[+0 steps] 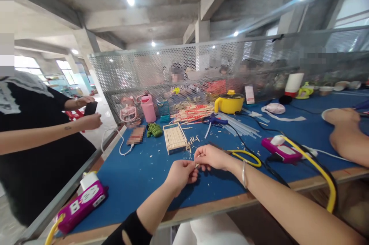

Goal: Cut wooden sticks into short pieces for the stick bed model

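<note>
My left hand (180, 175) and my right hand (211, 157) meet over the blue table (129, 191), fingertips pinched close together. Between them is a tiny pale piece (197, 165), mostly hidden by the fingers; its kind is too small to make out. Just beyond my hands stands a small tray built of wooden sticks (175, 137). Short cut stick pieces (192, 143) lie scattered at its right side. A blue-handled glue gun (216, 120) rests farther back, beside clear glue sticks (239, 125).
Yellow-handled pliers (245, 157) lie right of my hands, near cables and a purple power strip (281, 149). Behind are bundled sticks (194, 113), a yellow pot (230, 103), a pink bottle (148, 108) and green yarn (155, 130). Another power strip (83, 202) sits front left. A person (37, 141) stands left; another's arm (350, 141) rests right.
</note>
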`<state>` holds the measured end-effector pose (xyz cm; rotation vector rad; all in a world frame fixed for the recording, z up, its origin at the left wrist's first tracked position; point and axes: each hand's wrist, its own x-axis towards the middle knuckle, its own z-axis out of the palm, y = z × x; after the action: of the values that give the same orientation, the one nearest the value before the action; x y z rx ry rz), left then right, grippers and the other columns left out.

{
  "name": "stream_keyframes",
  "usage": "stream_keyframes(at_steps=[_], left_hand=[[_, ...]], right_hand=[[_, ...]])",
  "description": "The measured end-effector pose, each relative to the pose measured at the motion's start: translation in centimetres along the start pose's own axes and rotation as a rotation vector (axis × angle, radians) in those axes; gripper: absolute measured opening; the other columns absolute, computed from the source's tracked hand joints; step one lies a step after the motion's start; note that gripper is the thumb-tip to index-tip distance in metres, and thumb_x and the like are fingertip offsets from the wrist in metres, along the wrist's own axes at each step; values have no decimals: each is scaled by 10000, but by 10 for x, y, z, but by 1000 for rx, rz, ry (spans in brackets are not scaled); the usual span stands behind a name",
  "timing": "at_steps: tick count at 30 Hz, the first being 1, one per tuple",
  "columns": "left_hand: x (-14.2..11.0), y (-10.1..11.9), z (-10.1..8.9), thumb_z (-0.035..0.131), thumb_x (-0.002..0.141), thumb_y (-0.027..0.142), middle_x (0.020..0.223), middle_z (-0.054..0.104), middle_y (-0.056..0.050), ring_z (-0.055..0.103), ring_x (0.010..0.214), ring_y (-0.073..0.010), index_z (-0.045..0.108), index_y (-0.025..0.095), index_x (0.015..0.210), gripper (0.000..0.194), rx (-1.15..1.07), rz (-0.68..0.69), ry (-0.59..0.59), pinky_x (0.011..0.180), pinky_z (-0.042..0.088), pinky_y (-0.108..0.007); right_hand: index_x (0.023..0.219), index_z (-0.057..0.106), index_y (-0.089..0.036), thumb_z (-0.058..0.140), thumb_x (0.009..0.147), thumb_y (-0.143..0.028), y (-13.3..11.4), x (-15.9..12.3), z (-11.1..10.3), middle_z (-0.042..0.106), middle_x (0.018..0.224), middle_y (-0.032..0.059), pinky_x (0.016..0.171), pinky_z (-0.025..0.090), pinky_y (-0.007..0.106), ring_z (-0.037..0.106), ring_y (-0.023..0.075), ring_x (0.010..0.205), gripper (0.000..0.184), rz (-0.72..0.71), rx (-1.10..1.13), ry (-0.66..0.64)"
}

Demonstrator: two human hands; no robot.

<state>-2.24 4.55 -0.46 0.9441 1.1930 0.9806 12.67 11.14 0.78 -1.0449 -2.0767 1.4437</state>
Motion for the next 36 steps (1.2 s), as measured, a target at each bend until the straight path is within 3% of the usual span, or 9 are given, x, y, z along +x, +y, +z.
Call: stream_keyframes(at_steps=[9, 17, 27, 36], left_hand=[[1, 1, 0, 695, 595, 538, 647, 580, -19, 522, 527, -69, 641, 101, 800, 486, 179, -24, -154, 505, 440, -199], [13, 16, -5, 650, 590, 609, 607, 545, -2, 487, 499, -63, 645, 104, 746, 528, 283, 45, -166, 502, 435, -204], [34, 17, -23, 673, 613, 509, 529, 552, -3, 521, 470, -87, 580, 123, 606, 397, 318, 31, -144, 499, 445, -225], [38, 20, -18, 665, 647, 395, 541, 571, -14, 536, 492, -101, 600, 112, 626, 291, 377, -3, -144, 518, 448, -237]], right_hand=[[714, 594, -141, 652, 668, -343, 1, -1, -19, 593, 521, -31, 386, 379, 172, 513, 67, 407, 215, 48, -16, -173], [751, 581, -148, 626, 660, -268, -10, 7, -20, 582, 525, -42, 403, 385, 178, 529, 76, 436, 157, 26, -29, -160], [755, 560, -158, 593, 690, -288, -8, 26, -16, 593, 563, -20, 424, 391, 194, 529, 91, 466, 150, -9, -18, -90], [723, 608, -166, 579, 687, -233, -10, 21, -20, 608, 582, -22, 468, 404, 198, 522, 94, 491, 81, -63, -100, -74]])
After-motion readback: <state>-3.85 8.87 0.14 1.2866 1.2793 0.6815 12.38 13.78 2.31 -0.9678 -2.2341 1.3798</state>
